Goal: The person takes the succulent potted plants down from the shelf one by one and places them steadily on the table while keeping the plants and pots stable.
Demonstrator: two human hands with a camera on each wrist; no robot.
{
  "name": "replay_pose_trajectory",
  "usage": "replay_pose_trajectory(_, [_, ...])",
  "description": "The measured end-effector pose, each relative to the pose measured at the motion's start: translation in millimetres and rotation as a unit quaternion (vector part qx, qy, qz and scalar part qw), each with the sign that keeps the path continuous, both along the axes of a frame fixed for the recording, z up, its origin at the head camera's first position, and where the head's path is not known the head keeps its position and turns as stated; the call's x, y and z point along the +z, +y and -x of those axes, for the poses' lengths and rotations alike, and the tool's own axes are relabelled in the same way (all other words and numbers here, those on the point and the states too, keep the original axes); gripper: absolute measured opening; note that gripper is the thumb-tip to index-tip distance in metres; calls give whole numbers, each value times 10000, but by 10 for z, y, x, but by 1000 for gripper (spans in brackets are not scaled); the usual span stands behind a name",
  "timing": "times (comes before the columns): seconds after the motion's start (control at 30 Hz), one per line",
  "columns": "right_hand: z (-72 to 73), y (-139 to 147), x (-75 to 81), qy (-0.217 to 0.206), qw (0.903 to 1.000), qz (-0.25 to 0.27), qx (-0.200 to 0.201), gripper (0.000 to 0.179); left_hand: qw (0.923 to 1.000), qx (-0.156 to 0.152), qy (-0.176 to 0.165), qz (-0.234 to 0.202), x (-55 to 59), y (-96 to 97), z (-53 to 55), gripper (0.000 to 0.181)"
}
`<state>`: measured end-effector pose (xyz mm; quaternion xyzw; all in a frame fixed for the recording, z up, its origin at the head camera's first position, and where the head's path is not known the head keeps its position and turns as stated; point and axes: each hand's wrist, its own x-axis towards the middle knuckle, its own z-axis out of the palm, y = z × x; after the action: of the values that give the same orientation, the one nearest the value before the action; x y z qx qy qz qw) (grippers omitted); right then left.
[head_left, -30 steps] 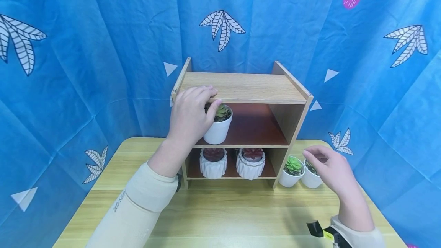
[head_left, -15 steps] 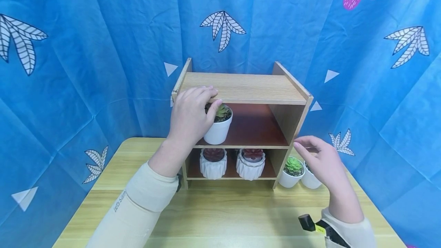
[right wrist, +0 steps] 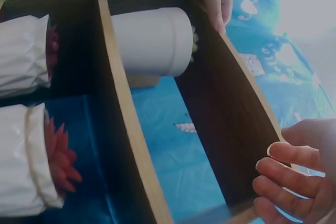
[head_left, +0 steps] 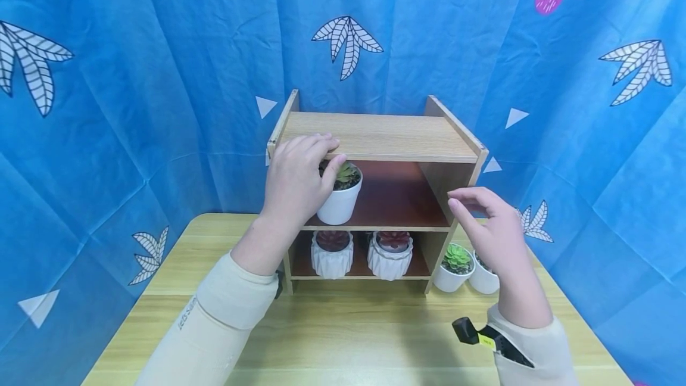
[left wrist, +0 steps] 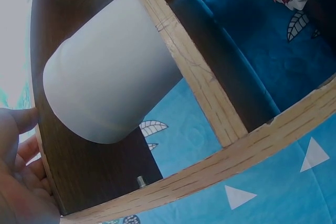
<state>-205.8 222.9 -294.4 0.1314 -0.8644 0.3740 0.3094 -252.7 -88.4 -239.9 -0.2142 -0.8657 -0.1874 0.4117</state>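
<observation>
Hands (head_left: 297, 180) (head_left: 493, 228) at shelf (head_left: 383, 136), pot (head_left: 339, 204) upright

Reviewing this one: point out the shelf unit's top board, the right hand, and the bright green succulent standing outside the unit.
Top board (head_left: 383, 134): head view, bare upper surface.
Right hand (head_left: 492, 229): head view, back of the hand.
Bright green succulent (head_left: 457, 256): head view, its leaves.

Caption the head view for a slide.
Left hand on a wooden shelf unit holding potted succulents, right hand near its upper right side.
</observation>
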Motion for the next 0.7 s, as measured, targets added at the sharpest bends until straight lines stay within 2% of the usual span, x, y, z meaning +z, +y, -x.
replay_pose_trajectory(0.17, [67, -98, 38, 228, 9995, 223, 75, 23, 10000, -21, 25, 7, -2, 5, 7, 35])
replay_pose_trajectory(0.33, [120, -199, 121, 686, 9958, 524, 299, 20, 10000, -39, 36, -12, -13, 11, 16, 34])
replay_pose_trajectory(0.5, [158, -310, 222, 1302, 9879, 640, 540, 21, 10000, -22, 18, -19, -27, 12, 28, 35])
replay_pose_trajectory(0.7, [240, -434, 329, 2080, 9730, 690, 732, 21, 10000, 6, 15, -14, -25, 4, 19, 34])
